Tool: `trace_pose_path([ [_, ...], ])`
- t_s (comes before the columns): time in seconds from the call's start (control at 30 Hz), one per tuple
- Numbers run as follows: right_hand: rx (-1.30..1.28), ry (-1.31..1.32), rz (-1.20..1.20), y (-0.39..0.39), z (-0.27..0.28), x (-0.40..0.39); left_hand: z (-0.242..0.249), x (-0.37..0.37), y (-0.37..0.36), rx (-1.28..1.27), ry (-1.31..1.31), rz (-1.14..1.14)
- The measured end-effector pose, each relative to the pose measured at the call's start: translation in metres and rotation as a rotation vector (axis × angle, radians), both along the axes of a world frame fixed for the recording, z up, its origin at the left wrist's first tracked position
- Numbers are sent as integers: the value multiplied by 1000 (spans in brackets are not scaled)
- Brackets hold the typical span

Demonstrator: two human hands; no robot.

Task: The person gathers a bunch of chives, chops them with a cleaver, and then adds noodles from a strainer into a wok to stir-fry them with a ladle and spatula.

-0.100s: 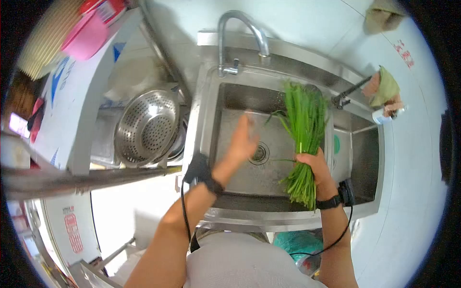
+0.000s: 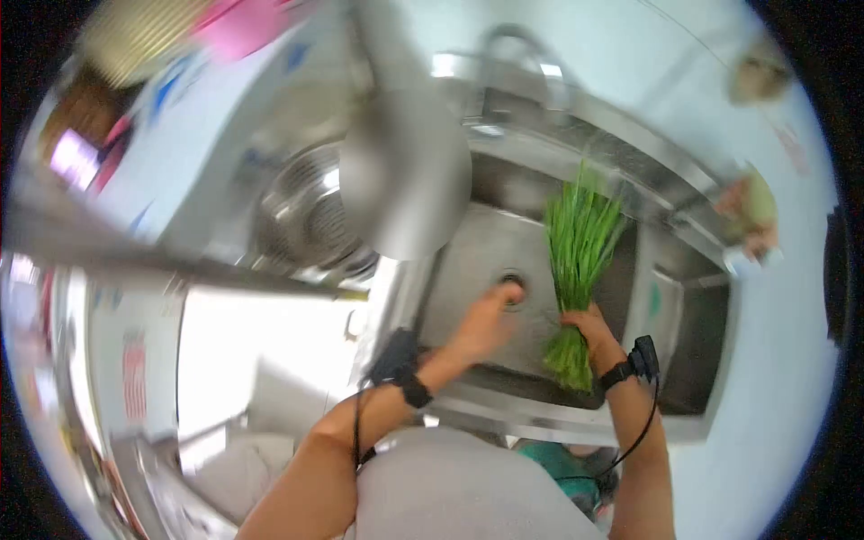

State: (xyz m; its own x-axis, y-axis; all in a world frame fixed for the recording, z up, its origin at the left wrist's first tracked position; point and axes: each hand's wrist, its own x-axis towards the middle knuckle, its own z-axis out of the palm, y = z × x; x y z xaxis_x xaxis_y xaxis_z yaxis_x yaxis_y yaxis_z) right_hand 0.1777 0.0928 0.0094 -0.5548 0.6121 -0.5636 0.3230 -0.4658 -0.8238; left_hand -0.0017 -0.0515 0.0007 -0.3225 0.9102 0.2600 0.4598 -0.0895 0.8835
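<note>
My right hand [image 2: 589,328] is closed round the lower part of a bunch of long green stalks [image 2: 583,243], held over the right side of the sink basin [image 2: 468,243]. The leafy tops point towards the back of the sink, and the cut ends stick out below the hand. To the left, my left hand [image 2: 486,324] is over the basin beside the drain, apart from the stalks. Motion blurs its fingers, and nothing shows in it. A smooth, round grey thing [image 2: 405,171], too blurred to name, covers the sink's back left corner.
A curved faucet [image 2: 513,36] stands behind the basin. Left of the sink is a metal colander [image 2: 315,216], partly hidden by the round thing. A pink container [image 2: 243,27] sits at the upper left. A smaller basin [image 2: 693,333] adjoins on the right.
The view has shifted, with the sink now further right. The round grey thing has appeared at its left. My left hand has come down and closer to the stalks, which remain held.
</note>
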Motion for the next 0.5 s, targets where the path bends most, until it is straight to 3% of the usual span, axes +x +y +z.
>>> trace_pose_path([
  [0.03, -192, 40, 122, -22, -18, 18, 0, 25, -32, -125, -12, -55],
  [0.07, -224, 282, 229, -48, 8, 19, -4, 46, -54, -244, -129, -120],
  [0.1, -54, 49, 378, -32, -37, 43, 25, 68, -75, -305, -291, -44],
  [0.13, -172, 81, 427, -49, -26, 53, 32, 66, -97, -181, -261, 4],
  [0.2, -357, 68, 571, -28, 12, 77, 55, 57, -114, -273, -136, 130],
  [0.23, -406, 62, 663, -10, 27, 89, 68, 53, -122, -260, -373, 192],
  [0.3, -536, 69, 906, 29, 45, 101, 90, 50, -138, -217, -359, 304],
  [0.33, -363, -74, 791, 4, 93, 87, 88, 25, -153, -198, -491, 316],
  [0.43, -110, -201, 716, -37, 130, 59, 77, 24, -191, -37, -561, 479],
  [0.47, -62, -226, 712, -48, 139, 46, 70, 25, -205, -31, -563, 498],
  [0.5, -24, -246, 712, -60, 147, 35, 62, 26, -219, -18, -439, 656],
])
